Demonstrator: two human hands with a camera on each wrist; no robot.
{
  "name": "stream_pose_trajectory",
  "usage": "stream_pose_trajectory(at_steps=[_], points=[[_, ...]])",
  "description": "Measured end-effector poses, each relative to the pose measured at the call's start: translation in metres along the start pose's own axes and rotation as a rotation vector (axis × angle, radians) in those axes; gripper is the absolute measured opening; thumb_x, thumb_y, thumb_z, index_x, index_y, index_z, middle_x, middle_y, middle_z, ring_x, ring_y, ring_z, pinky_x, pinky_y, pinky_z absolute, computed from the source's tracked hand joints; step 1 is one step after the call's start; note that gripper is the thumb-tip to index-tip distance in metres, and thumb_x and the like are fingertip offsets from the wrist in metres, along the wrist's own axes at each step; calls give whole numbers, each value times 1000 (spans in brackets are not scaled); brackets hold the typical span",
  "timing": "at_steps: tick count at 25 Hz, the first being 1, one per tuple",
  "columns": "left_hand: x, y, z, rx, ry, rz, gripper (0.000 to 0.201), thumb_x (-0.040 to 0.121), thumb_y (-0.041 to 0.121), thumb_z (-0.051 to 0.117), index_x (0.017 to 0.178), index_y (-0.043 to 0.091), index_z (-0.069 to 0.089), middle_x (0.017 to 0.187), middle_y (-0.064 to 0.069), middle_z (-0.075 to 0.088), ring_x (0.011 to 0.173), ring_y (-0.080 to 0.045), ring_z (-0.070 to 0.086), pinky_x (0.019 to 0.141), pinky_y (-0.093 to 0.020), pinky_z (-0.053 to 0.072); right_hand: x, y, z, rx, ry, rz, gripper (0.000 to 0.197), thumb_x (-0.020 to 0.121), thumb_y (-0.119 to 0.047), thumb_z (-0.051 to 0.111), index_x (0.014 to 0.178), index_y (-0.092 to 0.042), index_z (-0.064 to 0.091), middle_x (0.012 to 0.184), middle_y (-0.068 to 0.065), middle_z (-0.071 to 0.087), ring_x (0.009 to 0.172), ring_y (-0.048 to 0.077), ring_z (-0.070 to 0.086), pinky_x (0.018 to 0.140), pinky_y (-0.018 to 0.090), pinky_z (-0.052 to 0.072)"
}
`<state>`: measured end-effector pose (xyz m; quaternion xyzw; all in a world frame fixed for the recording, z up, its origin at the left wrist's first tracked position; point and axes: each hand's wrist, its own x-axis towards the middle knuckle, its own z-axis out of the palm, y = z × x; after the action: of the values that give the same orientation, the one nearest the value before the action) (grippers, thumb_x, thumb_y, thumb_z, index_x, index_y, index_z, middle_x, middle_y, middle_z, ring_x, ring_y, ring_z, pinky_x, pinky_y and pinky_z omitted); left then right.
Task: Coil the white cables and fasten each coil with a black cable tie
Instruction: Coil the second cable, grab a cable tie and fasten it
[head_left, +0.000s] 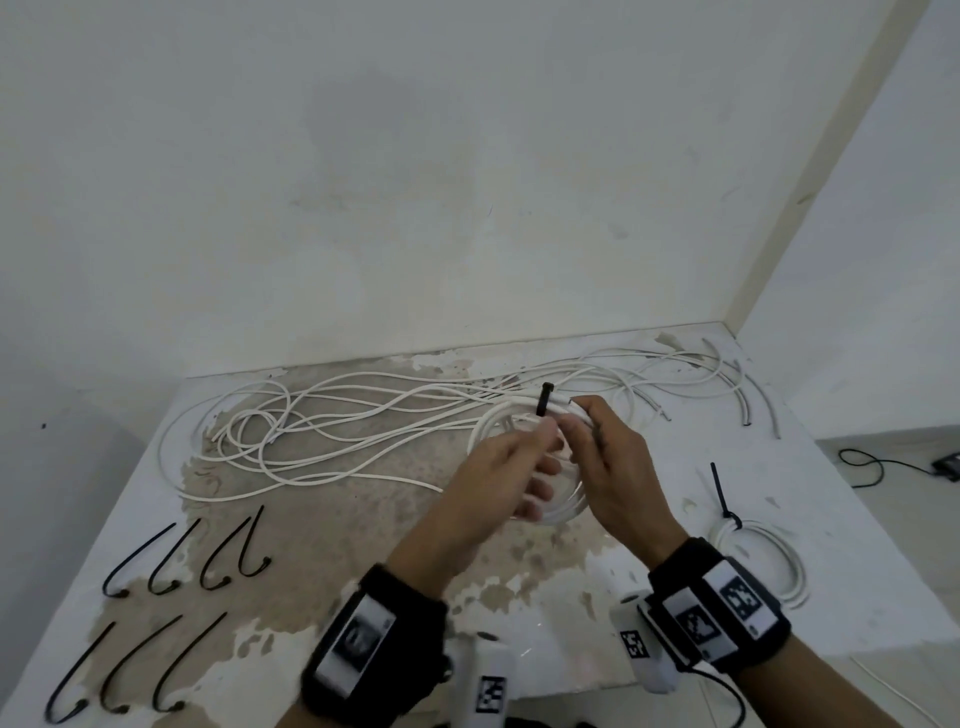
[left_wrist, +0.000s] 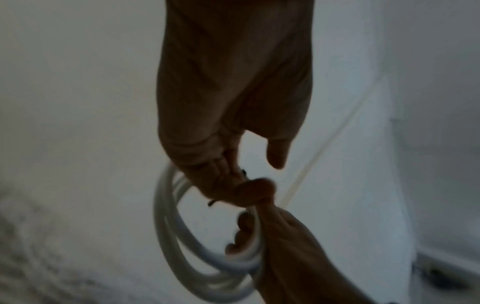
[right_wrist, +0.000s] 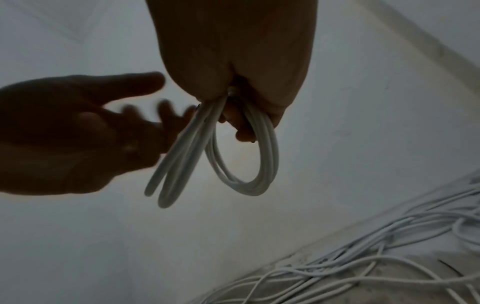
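The counter (head_left: 649, 364) meets a wall along its far edge and another wall at the far right corner; its right edge drops to the floor, its left edge slants toward the near left. Loose cables (head_left: 332, 431) sprawl over the far half, reaching almost to the back wall. Seven ties (head_left: 171, 613) lie in two rows near the left edge. A tied coil (head_left: 763, 561) sits close to the right edge. Bare, stained surface lies open in the middle and near part.

Both hands are raised over the middle. The right hand (head_left: 618, 467) has its fingers (right_wrist: 241, 127) curled round one side of the coil (right_wrist: 244, 164), whose loops hang below them. The left hand (head_left: 498, 478) pinches a tie (head_left: 544, 400) between thumb and fingertips, its other fingers spread loosely; the tie stands upright, touching the coil's far rim, just beside the right thumb.
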<state>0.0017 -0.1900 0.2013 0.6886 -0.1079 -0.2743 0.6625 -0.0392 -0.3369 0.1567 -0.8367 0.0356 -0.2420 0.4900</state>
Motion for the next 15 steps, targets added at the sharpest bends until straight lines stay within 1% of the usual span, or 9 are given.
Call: stream_pose_trajectory(at_steps=[1,2,4,5,6,8,10,12,15], points=[[-7,5,-7,153,0,145,36,93,49,57,90,15,70,73,4,64,60,-9,57,54,-24,46,4,0,-7,25,-21,23,17,105,-34,47,101,-24,60,68,-3,59,61,8,55,55,19,40],[-11,10,-15,275,100,333,35,93,49,58,89,17,69,72,7,65,60,-7,59,57,-22,46,7,-2,-14,69,-52,52,18,105,-34,47,96,-27,60,66,0,56,59,12,53,54,22,40],[-7,16,-29,476,348,579,36,90,57,56,104,24,63,90,13,67,84,0,62,75,-15,45,11,-10,-22,240,-137,113,25,104,-35,45,84,-28,58,66,4,48,59,19,50,55,24,42],[0,18,-33,560,343,576,45,88,62,52,117,28,58,103,15,66,97,2,60,85,-15,44,13,-15,-23,342,-178,142,28,104,-34,44,81,-30,58,68,5,44,59,21,48,56,26,43],[7,18,-33,580,273,524,50,88,67,48,123,32,53,107,15,66,101,2,61,88,-18,45,14,-19,-24,430,-210,165,31,104,-33,43,78,-33,60,69,6,39,58,21,45,57,29,43],[17,12,-25,496,159,413,44,91,65,46,115,30,59,82,16,68,79,-5,69,74,-30,54,15,-26,-25,515,-227,185,30,103,-33,44,82,-34,65,68,6,36,55,17,41,58,34,42],[20,9,-17,397,187,456,36,93,54,50,103,22,64,62,13,60,51,-12,63,51,-31,50,14,-28,-23,428,-205,156,20,101,-35,49,98,-26,66,66,6,44,54,15,48,58,32,44],[20,5,-13,259,260,503,29,91,45,57,107,21,64,62,8,60,42,-13,52,42,-26,42,11,-27,-18,278,-166,113,23,98,-34,55,114,-20,62,68,5,57,56,14,59,57,25,48],[20,7,-5,109,247,443,23,96,33,58,116,25,63,73,4,64,47,-11,48,46,-21,40,6,-24,-9,218,-5,84,19,101,-26,57,119,-22,57,65,-3,62,47,18,60,48,26,49]])
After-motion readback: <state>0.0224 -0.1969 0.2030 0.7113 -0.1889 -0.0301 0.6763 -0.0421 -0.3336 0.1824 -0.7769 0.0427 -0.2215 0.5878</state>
